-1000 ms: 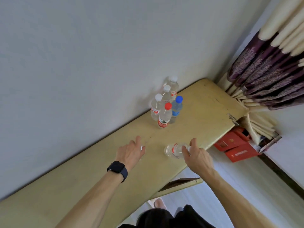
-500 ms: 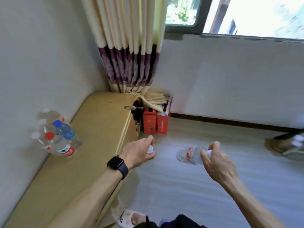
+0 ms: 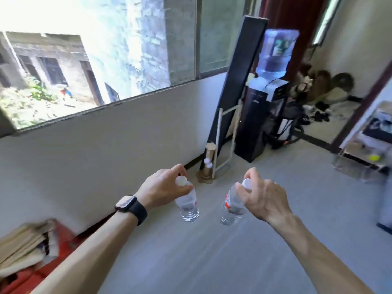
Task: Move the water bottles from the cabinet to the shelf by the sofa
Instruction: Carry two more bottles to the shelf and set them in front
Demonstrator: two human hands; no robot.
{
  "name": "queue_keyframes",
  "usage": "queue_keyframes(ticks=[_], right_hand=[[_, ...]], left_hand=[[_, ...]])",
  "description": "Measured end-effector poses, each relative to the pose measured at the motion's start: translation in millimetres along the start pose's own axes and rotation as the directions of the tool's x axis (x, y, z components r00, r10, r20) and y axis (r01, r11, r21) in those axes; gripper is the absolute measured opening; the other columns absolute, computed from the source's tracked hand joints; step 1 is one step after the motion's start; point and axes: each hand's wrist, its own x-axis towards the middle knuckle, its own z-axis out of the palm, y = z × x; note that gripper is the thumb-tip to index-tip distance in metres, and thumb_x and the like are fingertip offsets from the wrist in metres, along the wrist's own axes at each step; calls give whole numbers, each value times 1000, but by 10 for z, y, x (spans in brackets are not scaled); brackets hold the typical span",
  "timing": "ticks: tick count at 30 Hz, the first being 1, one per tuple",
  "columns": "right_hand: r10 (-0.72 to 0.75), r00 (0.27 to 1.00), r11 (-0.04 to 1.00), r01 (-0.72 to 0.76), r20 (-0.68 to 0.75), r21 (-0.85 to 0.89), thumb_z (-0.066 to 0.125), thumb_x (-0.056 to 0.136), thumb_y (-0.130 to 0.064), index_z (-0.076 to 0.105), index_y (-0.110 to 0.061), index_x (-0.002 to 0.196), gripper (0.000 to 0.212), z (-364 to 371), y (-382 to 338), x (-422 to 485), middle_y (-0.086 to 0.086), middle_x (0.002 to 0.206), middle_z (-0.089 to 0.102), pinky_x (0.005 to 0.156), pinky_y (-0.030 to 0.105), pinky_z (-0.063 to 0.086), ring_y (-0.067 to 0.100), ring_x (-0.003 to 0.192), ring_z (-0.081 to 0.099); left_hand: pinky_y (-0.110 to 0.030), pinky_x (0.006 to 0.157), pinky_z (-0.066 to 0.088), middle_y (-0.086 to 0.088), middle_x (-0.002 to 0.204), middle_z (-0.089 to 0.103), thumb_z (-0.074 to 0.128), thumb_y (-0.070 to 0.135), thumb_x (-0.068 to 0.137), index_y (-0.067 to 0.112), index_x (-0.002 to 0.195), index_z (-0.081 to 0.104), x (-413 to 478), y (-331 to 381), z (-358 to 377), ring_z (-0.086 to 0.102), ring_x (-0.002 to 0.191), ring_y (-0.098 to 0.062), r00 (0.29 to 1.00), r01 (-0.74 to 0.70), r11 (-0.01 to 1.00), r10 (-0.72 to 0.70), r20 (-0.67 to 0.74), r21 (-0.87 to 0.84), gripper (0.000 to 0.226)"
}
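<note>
Pale grey floor (image 3: 191, 262) below window (image 3: 95, 60), water dispenser (image 3: 267, 98) beyond.

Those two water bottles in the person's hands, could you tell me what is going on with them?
A person is carrying two small water bottles across the room, one in each hand. The left hand, with a watch on its wrist, holds a bottle by the neck just under its white cap. The right hand holds the other bottle the same way. Both hang over bare floor, near the wall under the window. A water dispenser stands ahead; no shelf or sofa is clearly visible yet.
</note>
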Motion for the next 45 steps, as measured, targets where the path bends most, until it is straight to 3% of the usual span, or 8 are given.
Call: queue_keyframes(ticks=[4, 9, 17, 21, 24, 29, 33, 45], right_hand=[[192, 979, 981, -193, -71, -2, 49, 88, -53, 42, -24, 93, 30, -392, 629, 311, 1, 74, 59, 65, 36, 43, 32, 74, 55], [326, 921, 943, -332, -212, 8, 57, 82, -53, 43, -26, 90, 31, -722, 1302, 579, 0, 75, 64, 64, 37, 45, 32, 76, 57], [451, 783, 871, -490, -428, 23, 65, 83, -50, 47, -25, 87, 31, -1096, 2109, 1010, -2, 72, 66, 57, 34, 37, 34, 76, 61], [504, 714, 831, -555, -486, 47, 71, 82, -45, 52, -22, 87, 30, -1213, 2458, 1260, -1, 73, 69, 58, 31, 32, 35, 76, 63], [539, 684, 812, -576, -491, 88, 72, 81, -45, 53, -23, 86, 30, -1303, 2774, 1501, -1, 72, 68, 59, 31, 37, 34, 77, 64], [617, 636, 764, -626, -463, 159, 69, 81, -48, 50, -25, 84, 30, -1420, 3493, 1935, -5, 73, 67, 65, 36, 47, 31, 78, 60], [622, 630, 762, -623, -466, 174, 70, 81, -45, 53, -24, 85, 28, -1517, 4159, 2320, -7, 72, 66, 64, 34, 42, 26, 73, 55], [621, 662, 778, -587, -419, 225, 71, 81, -46, 52, -25, 86, 29, -1985, 6196, 3605, -7, 72, 67, 67, 38, 50, 26, 74, 59]], left_hand=[[-36, 72, 52, 13, 79, 57, 60, 62, 81, 35, 96, 50, 913, 710, 184, 58, 80, -19, 974, -210, 978, 210, 80, -8, 32], [-38, 70, 54, 12, 85, 60, 54, 65, 84, 36, 97, 47, 1833, 1494, 503, 60, 79, -16, 883, -459, 888, 452, 126, 32, 32], [-38, 74, 54, 18, 99, 59, 47, 67, 87, 41, 104, 47, 3135, 2386, 913, 59, 84, -13, 722, -679, 734, 664, 193, 14, 32], [-32, 71, 53, 19, 99, 58, 48, 66, 87, 39, 103, 52, 3688, 2743, 1133, 58, 84, -10, 687, -706, 708, 692, 223, -25, 32], [-29, 67, 50, 17, 99, 59, 50, 65, 87, 39, 100, 52, 4063, 3052, 1295, 57, 83, -11, 650, -730, 683, 708, 276, -33, 29], [-34, 73, 54, 15, 97, 62, 52, 63, 87, 38, 99, 54, 4695, 3614, 1633, 58, 84, -10, 613, -766, 643, 735, 290, -9, 28], [-34, 70, 54, 15, 92, 61, 51, 66, 86, 40, 97, 52, 5264, 4112, 1967, 59, 81, -9, 615, -774, 633, 740, 273, 28, 29], [-37, 72, 56, 15, 99, 60, 45, 67, 91, 43, 104, 47, 6912, 5634, 2902, 60, 84, -10, 634, -758, 648, 704, 322, 77, 27]])
